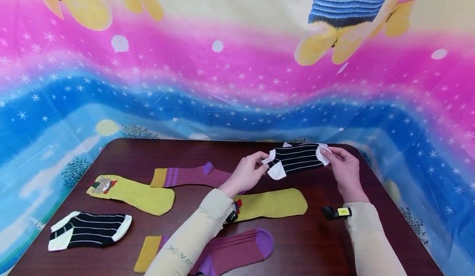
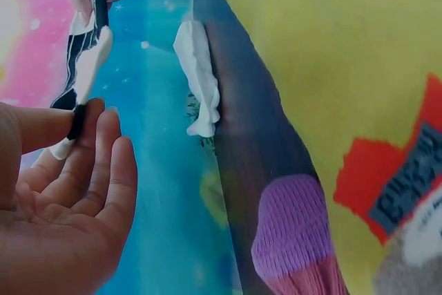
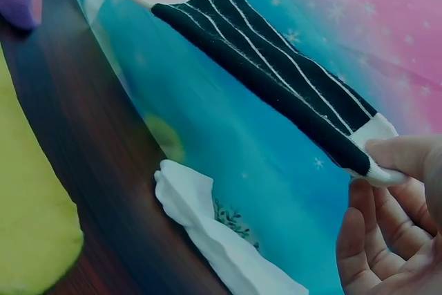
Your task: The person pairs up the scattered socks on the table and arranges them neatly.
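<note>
Counts six coloured socks point(image 1: 144, 197), two of each of three kinds
Shows two black-and-white striped socks point(image 1: 89, 229), two yellow socks point(image 1: 274, 204) and two mustard-cuffed purple socks point(image 1: 193, 176), making three pairs. Adds one white cloth piece point(image 2: 199, 74), too crumpled to name with certainty. Tallies one left hand point(image 1: 246, 172) and one right hand point(image 1: 345, 166), for two hands in all, along with two beige sleeves point(image 1: 372, 234) and two black wrist straps point(image 1: 329, 213). Divides the striped kind into one held between both hands and one on the surface point(image 1: 308, 247). Counts four yellow and purple socks together on that one surface, plus one printed backdrop point(image 1: 222, 78).
</note>
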`<action>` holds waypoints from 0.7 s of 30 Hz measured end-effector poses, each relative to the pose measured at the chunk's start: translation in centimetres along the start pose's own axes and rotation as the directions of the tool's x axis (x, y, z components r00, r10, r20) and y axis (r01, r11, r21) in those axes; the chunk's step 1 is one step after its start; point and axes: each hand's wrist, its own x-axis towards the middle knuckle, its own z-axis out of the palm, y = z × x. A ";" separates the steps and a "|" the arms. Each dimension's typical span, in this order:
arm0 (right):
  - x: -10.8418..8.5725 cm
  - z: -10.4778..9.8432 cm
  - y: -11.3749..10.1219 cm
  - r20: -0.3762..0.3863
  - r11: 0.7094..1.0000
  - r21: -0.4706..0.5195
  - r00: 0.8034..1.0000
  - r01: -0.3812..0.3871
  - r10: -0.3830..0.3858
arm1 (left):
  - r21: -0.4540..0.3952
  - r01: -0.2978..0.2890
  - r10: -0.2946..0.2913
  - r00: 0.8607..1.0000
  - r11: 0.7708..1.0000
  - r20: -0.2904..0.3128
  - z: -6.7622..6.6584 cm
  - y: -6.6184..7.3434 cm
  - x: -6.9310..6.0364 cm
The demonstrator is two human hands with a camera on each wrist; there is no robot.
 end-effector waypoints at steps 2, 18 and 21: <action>0.1 -0.3 0.0 -0.002 1.000 0.019 1.000 0.000 0.000 | 0.015 0.003 -0.003 1.000 1.000 0.000 0.3 0.1 0.2; 0.7 -2.3 0.1 -0.062 0.997 0.076 0.998 -0.010 0.015 | 0.058 0.011 -0.011 1.000 0.998 -0.006 1.9 0.5 1.6; 0.9 -2.6 0.4 -0.059 0.997 0.079 0.998 -0.016 0.021 | 0.061 0.007 -0.007 1.000 0.998 0.000 2.3 0.6 1.8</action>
